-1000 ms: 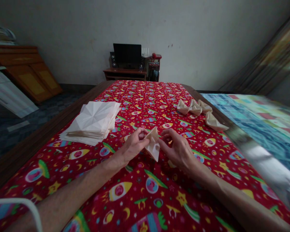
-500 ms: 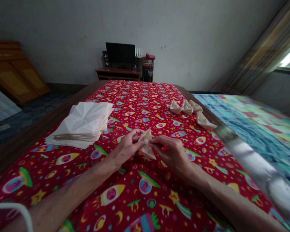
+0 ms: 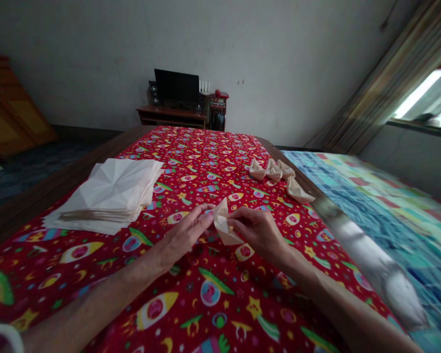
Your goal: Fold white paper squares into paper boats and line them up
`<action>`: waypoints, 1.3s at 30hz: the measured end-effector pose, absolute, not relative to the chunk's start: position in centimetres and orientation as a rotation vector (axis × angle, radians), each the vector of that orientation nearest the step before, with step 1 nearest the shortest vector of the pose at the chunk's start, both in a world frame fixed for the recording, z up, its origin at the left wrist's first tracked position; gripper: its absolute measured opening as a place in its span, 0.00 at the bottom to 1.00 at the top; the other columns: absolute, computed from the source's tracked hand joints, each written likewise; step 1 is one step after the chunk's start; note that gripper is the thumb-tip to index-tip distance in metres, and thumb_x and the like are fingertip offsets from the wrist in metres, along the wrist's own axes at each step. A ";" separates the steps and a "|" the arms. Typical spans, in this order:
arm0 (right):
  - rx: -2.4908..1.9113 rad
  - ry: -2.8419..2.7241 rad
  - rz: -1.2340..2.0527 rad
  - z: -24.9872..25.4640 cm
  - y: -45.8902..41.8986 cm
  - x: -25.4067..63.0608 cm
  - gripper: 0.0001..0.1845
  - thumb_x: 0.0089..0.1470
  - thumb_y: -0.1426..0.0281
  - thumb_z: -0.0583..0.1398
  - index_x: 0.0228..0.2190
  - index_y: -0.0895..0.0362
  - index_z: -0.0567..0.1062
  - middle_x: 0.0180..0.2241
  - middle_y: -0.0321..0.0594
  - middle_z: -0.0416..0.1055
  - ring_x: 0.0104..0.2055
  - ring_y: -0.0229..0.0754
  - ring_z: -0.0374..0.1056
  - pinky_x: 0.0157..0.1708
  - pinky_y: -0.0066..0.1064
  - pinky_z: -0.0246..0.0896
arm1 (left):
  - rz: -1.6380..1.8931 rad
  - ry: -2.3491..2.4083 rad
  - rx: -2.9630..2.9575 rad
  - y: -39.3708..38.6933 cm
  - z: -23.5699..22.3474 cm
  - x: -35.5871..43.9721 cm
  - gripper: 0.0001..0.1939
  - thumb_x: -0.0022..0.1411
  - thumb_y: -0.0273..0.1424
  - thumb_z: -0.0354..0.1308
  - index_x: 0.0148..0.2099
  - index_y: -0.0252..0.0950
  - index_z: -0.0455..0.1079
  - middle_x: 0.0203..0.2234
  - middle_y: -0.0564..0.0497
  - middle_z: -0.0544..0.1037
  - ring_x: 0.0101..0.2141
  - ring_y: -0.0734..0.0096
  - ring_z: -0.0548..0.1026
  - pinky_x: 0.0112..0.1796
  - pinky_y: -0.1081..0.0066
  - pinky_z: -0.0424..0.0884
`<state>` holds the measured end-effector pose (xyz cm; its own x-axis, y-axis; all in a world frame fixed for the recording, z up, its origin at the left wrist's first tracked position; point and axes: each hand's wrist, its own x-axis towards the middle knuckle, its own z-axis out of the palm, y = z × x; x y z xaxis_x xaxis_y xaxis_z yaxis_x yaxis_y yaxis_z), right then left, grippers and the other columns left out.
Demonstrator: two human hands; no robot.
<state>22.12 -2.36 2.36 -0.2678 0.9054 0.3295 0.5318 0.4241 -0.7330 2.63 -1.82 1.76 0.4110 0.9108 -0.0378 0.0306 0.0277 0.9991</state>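
A small folded piece of cream paper (image 3: 224, 228) stands between my two hands, low over a table covered with a red patterned cloth (image 3: 213, 289). My right hand (image 3: 259, 233) pinches its right side with thumb and fingers. My left hand (image 3: 185, 233) lies with fingers stretched out, the tips touching the paper's left side. A stack of creased white paper sheets (image 3: 108, 193) lies to the left of my hands. Several finished folded paper shapes (image 3: 279, 176) sit at the table's far right edge.
A bed with a blue patchwork cover (image 3: 385, 206) runs along the table's right side. A low stand with a dark screen and speakers (image 3: 176, 95) stands at the far wall. A wooden cabinet (image 3: 7, 117) is at left, a curtain and window at right.
The view has swung right. My left hand's fingers have gone from a pinch on the paper to stretched out against it. My right hand has closed on the paper's right side.
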 end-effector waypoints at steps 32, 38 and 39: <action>-1.891 -2.168 -0.093 8.4 6.2 42.5 0.06 0.49 0.79 0.59 0.24 0.63 0.76 0.21 0.42 0.70 0.23 0.31 0.60 0.28 0.29 0.49 | 0.897 0.981 1.411 -1.0 -0.1 2.3 0.11 0.51 0.36 0.55 0.34 0.34 0.70 0.26 0.50 0.75 0.25 0.73 0.73 0.29 0.73 0.72; -1.887 -2.205 -0.016 7.7 6.6 42.7 0.07 0.49 0.77 0.59 0.24 0.63 0.76 0.19 0.39 0.67 0.21 0.28 0.56 0.27 0.30 0.47 | 0.911 0.981 1.413 -1.0 -0.3 2.3 0.11 0.51 0.35 0.55 0.34 0.33 0.70 0.26 0.50 0.75 0.25 0.72 0.73 0.29 0.73 0.72; -1.882 -2.208 -0.003 7.7 6.7 42.8 0.07 0.49 0.77 0.59 0.23 0.63 0.76 0.18 0.38 0.66 0.21 0.28 0.54 0.27 0.31 0.47 | 0.909 0.981 1.417 -1.0 -0.3 2.3 0.11 0.51 0.35 0.55 0.34 0.33 0.70 0.25 0.50 0.75 0.25 0.72 0.73 0.29 0.72 0.72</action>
<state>42.75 6.67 7.66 -0.1417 0.9729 0.1826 0.9734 0.1704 -0.1529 2.31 -0.97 -0.26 0.3549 0.9349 -0.0040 0.0676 -0.0214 0.9975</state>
